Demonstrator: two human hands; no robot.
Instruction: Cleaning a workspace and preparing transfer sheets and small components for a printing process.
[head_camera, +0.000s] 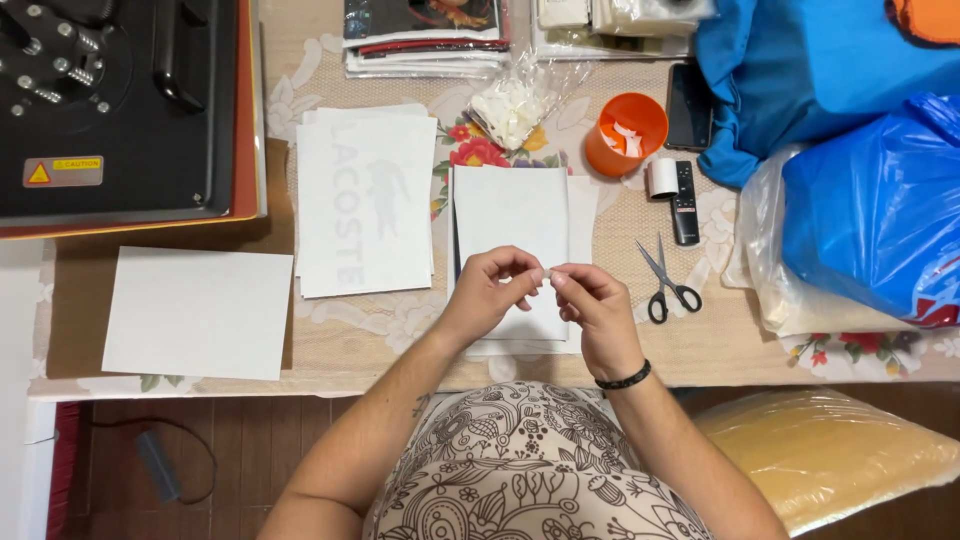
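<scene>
Nearest the body, a white sheet (512, 225) lying on the surface (330, 345) is pinched at its near edge by both hands. The left hand (487, 290) has thumb and forefinger closed on the paper, and the right hand (597, 305), with a dark band at the wrist, is closed on the same spot, fingertips meeting. It appears that a thin layer is being picked apart at that edge; a light, nail-led pinch close to the corner would be best, with the rest of the sheet kept flat. Just beside, scissors (667, 280) lie to the right. Farther off, a larger white sheet with a faint grey print (365, 205) and an orange cup (625, 135) are seen.
</scene>
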